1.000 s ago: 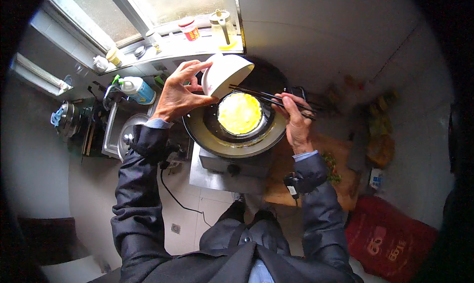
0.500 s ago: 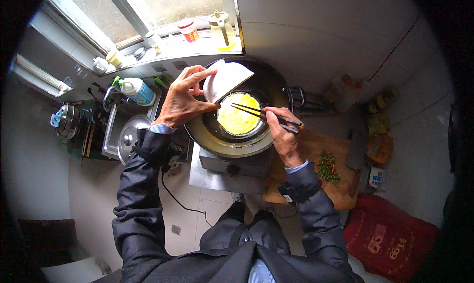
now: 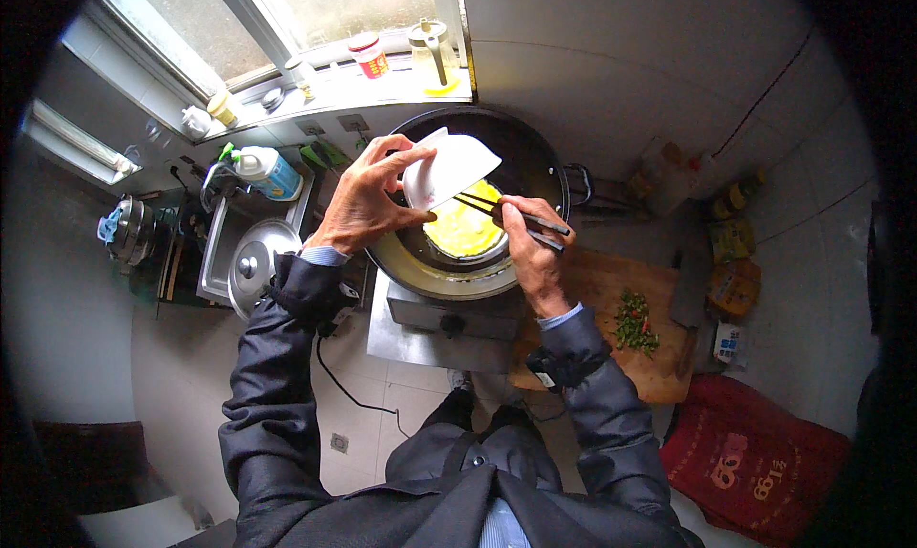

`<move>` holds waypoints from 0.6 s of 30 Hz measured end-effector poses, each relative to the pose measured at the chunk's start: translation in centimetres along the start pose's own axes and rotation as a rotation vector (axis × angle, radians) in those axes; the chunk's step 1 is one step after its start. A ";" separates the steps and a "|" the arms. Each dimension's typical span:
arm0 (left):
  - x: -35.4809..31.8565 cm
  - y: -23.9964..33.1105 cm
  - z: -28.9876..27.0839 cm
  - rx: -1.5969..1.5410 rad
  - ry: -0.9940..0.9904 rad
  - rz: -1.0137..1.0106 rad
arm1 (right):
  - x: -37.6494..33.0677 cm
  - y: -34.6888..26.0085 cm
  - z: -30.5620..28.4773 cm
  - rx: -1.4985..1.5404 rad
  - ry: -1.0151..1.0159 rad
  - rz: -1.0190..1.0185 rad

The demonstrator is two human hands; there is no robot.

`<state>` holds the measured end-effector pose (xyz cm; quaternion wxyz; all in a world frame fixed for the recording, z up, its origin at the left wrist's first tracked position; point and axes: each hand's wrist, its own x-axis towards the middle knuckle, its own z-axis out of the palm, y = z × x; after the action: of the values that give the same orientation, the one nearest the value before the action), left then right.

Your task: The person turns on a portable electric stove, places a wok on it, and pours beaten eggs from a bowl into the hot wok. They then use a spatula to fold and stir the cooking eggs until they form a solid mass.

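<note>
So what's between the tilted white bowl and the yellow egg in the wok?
In the head view, the dark chopsticks in the right hand reach between the white bowl, held by the left hand, and the egg.

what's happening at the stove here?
A person is cooking. The left hand tips a white bowl over a black wok on a single burner stove. The right hand holds dark chopsticks at the bowl's rim, above yellow egg in the wok.

Glossy white bowl, dark matt wok
</note>
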<state>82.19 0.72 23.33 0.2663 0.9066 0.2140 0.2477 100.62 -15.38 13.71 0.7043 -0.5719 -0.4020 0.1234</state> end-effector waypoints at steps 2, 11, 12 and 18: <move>-0.4 -0.1 -0.1 -0.015 -0.009 -0.011 | 0.3 0.2 -0.1 -0.008 0.026 -0.013; -3.1 -2.2 -1.5 -0.198 0.122 -0.264 | 1.8 0.4 -1.8 0.050 0.106 -0.087; -3.4 -2.4 -1.8 -0.197 0.170 -0.267 | 1.8 0.6 -2.1 0.002 0.107 -0.129; -5.3 -2.3 -2.9 -0.731 0.369 -0.444 | 1.7 3.2 -2.5 0.009 0.051 -0.103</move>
<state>75.80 0.81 22.39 0.5726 0.6263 0.3450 0.4010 104.37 -15.06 11.48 0.7223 -0.5502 -0.4122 0.0744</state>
